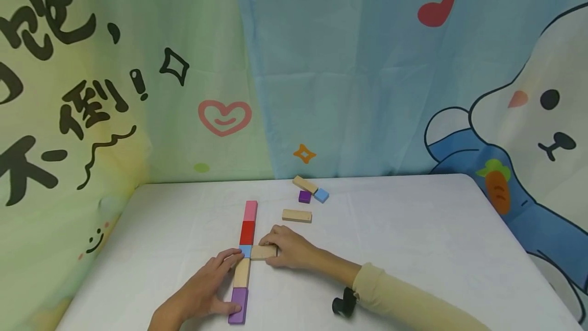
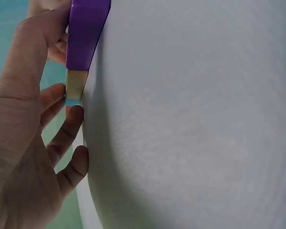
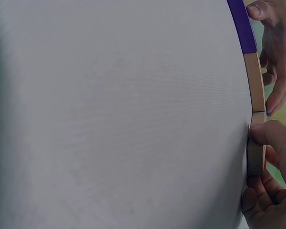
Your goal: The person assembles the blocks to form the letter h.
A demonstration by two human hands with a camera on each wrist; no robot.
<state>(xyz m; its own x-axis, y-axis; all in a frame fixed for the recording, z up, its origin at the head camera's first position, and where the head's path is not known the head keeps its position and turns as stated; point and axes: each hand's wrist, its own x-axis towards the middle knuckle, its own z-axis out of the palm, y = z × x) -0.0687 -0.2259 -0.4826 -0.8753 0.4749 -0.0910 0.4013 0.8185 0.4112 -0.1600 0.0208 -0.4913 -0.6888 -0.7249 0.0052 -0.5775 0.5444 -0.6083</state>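
Observation:
A line of flat blocks runs away from me on the table: a purple block (image 1: 237, 298), a plain wooden block (image 1: 241, 273), a small blue block (image 1: 245, 251), a red block (image 1: 247, 233) and a pink block (image 1: 250, 211). My left hand (image 1: 199, 287) lies along the line's left side, fingertips at the blue block and thumb on the purple one (image 2: 88, 36). On the other side, my right hand (image 1: 294, 249) pinches a second wooden block (image 1: 262, 253), set crosswise with its end against the blue block. The right wrist view shows thumb and fingers on this block (image 3: 256, 160).
Farther back lie a loose wooden block (image 1: 296, 216), another wooden block (image 1: 305, 184), a small purple block (image 1: 304, 197) and a small blue block (image 1: 321, 195). A black object (image 1: 344, 304) is by the right sleeve. A printed curtain (image 1: 321, 91) hangs behind the white table (image 1: 413, 234).

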